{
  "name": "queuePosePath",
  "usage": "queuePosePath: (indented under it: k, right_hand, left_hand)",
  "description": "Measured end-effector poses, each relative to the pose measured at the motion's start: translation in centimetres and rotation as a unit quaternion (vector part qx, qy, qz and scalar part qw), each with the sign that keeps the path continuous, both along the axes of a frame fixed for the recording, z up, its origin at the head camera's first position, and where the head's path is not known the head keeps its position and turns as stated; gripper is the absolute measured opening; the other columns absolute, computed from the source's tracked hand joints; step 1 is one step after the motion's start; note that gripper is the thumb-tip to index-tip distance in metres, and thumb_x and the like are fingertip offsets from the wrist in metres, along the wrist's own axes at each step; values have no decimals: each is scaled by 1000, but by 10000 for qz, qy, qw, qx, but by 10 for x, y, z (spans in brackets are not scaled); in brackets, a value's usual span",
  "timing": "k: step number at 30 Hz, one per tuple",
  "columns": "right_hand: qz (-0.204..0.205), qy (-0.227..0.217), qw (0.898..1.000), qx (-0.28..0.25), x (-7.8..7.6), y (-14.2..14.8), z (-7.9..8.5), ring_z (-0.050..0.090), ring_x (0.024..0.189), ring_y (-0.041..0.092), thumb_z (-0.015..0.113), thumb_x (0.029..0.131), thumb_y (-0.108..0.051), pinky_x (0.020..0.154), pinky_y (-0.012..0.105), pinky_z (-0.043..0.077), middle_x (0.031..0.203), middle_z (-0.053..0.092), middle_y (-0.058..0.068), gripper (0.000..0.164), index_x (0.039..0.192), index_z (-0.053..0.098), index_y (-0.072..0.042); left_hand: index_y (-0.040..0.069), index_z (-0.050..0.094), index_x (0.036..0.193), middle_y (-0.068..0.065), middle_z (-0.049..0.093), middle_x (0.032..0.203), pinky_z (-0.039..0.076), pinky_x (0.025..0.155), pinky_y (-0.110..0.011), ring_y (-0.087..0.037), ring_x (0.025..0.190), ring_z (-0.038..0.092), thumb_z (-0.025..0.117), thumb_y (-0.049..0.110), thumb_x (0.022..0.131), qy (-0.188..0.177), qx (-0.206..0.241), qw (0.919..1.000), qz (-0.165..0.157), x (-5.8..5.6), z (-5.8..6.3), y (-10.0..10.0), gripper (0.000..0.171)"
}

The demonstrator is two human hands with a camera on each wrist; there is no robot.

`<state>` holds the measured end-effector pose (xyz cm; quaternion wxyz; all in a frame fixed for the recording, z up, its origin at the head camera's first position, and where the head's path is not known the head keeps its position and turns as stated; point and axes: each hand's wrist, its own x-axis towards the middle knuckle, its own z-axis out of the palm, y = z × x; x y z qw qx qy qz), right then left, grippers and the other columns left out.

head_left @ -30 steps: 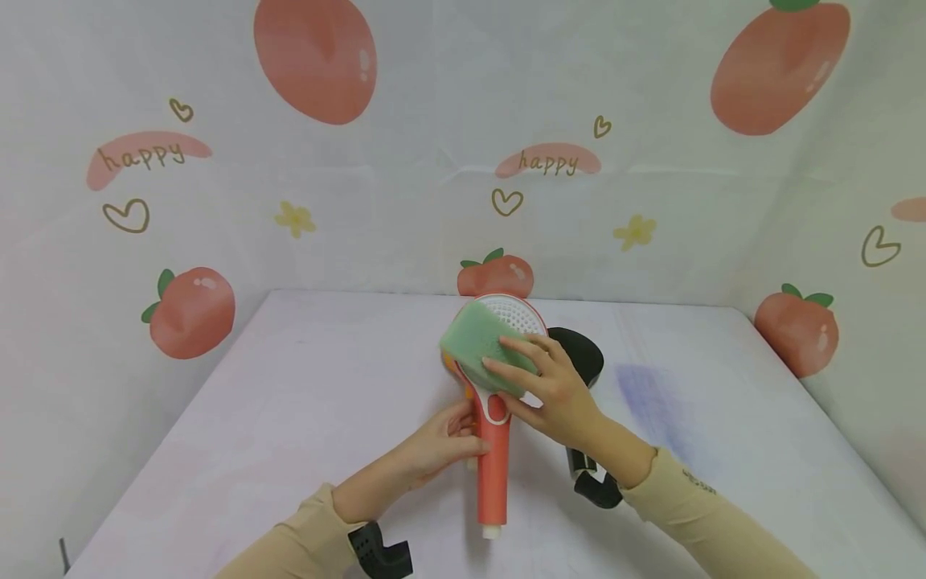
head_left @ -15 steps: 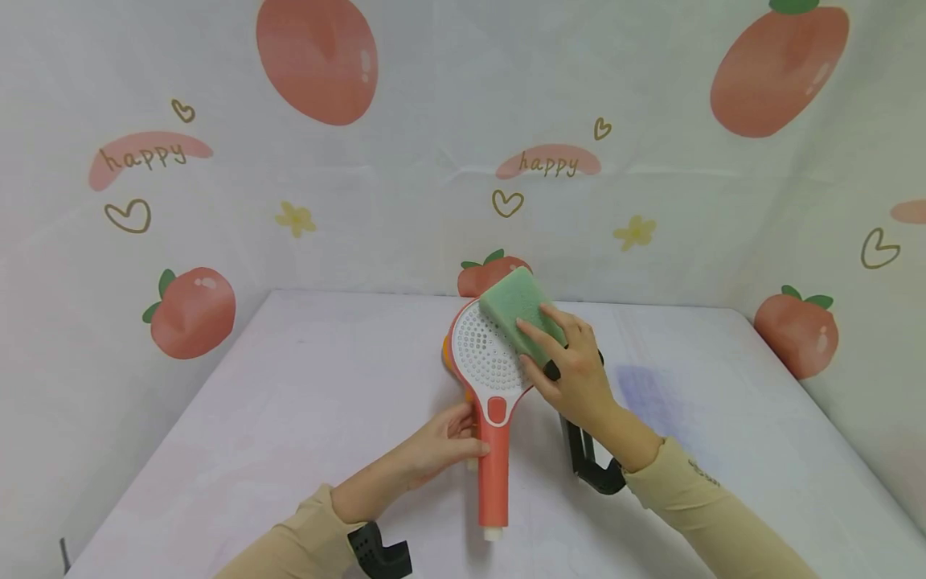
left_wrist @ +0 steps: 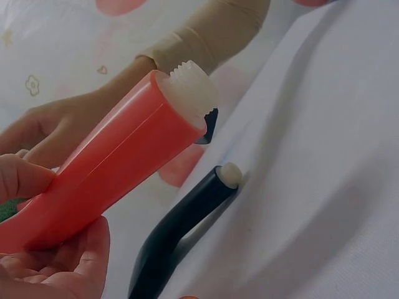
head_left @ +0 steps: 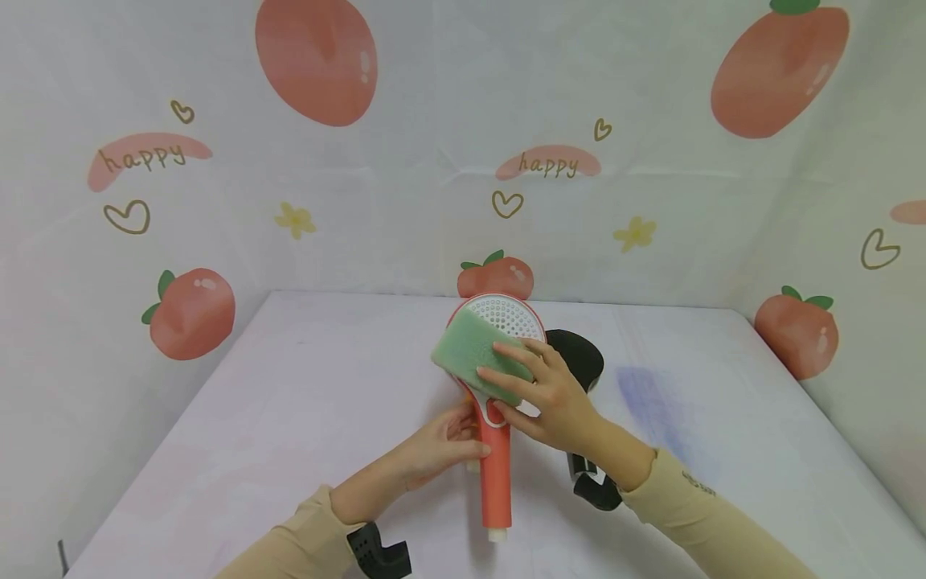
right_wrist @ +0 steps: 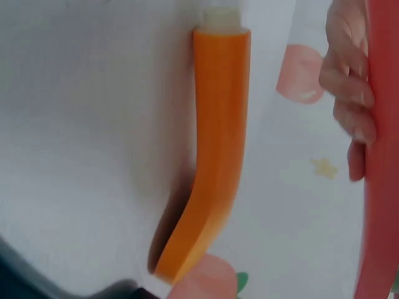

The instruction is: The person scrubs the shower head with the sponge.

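A red handheld shower head [head_left: 495, 482] with a white perforated face stands tilted over the table, its spray side toward me. My left hand [head_left: 440, 446] grips its handle just below the button. In the left wrist view the thumb and fingers lie on both sides of the red handle [left_wrist: 124, 156], which ends in a pale threaded connector [left_wrist: 191, 87]. With spread fingers, my right hand [head_left: 553, 396] holds a green sponge [head_left: 463, 350] against the face. The sponge covers the face's lower left part and overlaps the top of the button.
A black shower head [head_left: 582, 354] lies on the table [head_left: 325, 354] to the right, partly behind my right hand. In the right wrist view, an orange shower head [right_wrist: 221, 118] lies on the white surface. A patterned cloth [head_left: 405, 209] hangs behind the table.
The right hand carried the sponge to the upper right of the face, then back down to the lower left. My left hand keeps its grip; the red shower head has barely shifted.
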<state>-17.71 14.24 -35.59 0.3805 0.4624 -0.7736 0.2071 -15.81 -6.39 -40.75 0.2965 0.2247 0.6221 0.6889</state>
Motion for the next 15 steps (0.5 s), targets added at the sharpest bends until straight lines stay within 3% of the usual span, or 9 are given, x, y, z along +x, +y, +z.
queuePosePath:
  k: [7, 12, 15]
  right_hand:
    - [-454, 143, 9985, -264, -9, 9, 2, 48, 110, 39, 49, 94, -37, 91, 50, 42, 123, 56, 16, 33, 114, 65, -16]
    - [-906, 27, 9933, -710, -16, 18, 3, 45, 110, 40, 46, 95, -40, 91, 50, 39, 123, 54, 19, 38, 112, 65, -13]
    - [-969, -28, 9919, -821, -17, 21, 1, 45, 110, 40, 45, 95, -39, 91, 50, 37, 124, 53, 20, 39, 113, 65, -11]
  left_hand:
    - [-3, 22, 144, -21, 41, 139, 47, 96, -24, -15, 119, 51, 59, 5, 86, -14, 15, 9999, 120, -2, -5, -1, 70]
    - [-5, 22, 143, -21, 41, 139, 48, 97, -26, -16, 120, 51, 59, 6, 86, -21, -6, 9998, 207, -3, -6, -2, 70]
    - [-5, 22, 143, -21, 41, 139, 48, 96, -25, -16, 119, 51, 59, 6, 86, -29, -62, 9996, 257, -3, -6, -3, 69]
